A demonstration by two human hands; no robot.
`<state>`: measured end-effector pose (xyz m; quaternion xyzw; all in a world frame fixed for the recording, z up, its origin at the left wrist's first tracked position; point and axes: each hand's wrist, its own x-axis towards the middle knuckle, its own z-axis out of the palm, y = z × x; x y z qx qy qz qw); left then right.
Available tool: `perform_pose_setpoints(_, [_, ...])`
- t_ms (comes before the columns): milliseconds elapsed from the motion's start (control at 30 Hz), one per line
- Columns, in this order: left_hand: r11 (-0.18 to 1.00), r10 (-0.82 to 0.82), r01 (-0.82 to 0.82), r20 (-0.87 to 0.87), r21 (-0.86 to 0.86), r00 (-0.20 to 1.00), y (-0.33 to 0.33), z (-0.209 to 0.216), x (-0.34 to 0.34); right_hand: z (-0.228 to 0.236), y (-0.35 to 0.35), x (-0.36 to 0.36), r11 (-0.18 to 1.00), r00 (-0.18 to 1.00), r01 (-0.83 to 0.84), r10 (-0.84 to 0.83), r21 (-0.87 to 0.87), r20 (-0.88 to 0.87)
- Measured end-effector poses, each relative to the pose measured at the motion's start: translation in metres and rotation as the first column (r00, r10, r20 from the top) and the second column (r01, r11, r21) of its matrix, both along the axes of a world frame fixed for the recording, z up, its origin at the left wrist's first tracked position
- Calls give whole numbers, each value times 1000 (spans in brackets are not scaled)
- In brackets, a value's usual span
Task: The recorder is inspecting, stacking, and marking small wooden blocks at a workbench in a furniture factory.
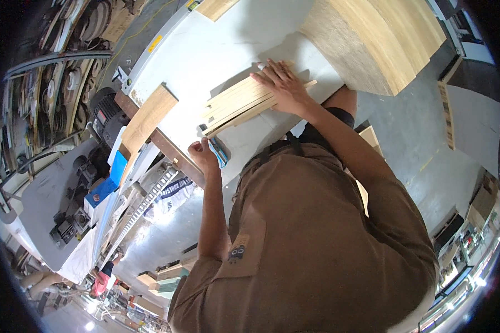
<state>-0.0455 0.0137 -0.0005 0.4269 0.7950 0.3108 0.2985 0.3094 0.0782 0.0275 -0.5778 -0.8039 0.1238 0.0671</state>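
Observation:
A bundle of narrow pale wood strips (236,104) lies slantwise on the white table (189,66). My right hand (283,87) rests on the far right part of the bundle, fingers spread flat across the strips. Close to the bundle's near left end is my left hand (204,157), its fingers curled in and its thumb up, just short of the strip ends. Whatever it pinches, if anything, is too small to make out. A blue and black tool (221,152) lies on the table beside that hand, partly covered by it; its kind is unclear.
Large stacked wood panels (372,39) stand at the far right of the table. A brown board (150,119) crosses its left edge, near an electric motor (108,114) and a blue block (118,166). Shelves of curved offcuts (66,83) fill the far left. Another person (101,280) is distant, lower left.

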Motion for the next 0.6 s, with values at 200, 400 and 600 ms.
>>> perform_pose_setpoints(200, [780, -465, 611, -527, 136, 711, 4, 48, 14, -8, -4, 2, 1000, 998, 11, -9, 25, -65])
perform_pose_setpoints(400, [717, -538, 696, -664, -37, 520, 10, 42, 17, 7, -8, 2, 1000, 994, 19, -19, -2, -105])
perform_pose_setpoints(600, [628, -658, 769, -610, -121, 441, 8, 75, 3, -9, -10, 1, 985, 998, 47, -38, 164, -57])
